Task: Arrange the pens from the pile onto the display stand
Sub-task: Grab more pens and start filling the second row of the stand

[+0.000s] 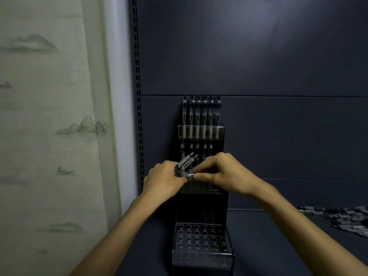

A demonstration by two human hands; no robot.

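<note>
Grey pens (184,166) — both hands, left (163,181) and right (221,174), pinching them together.

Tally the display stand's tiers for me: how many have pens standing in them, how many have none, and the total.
Tiers with pens: 2, the top tier and the middle tier
Tiers with none: 1, the bottom tier
Total: 3 tiers
</note>
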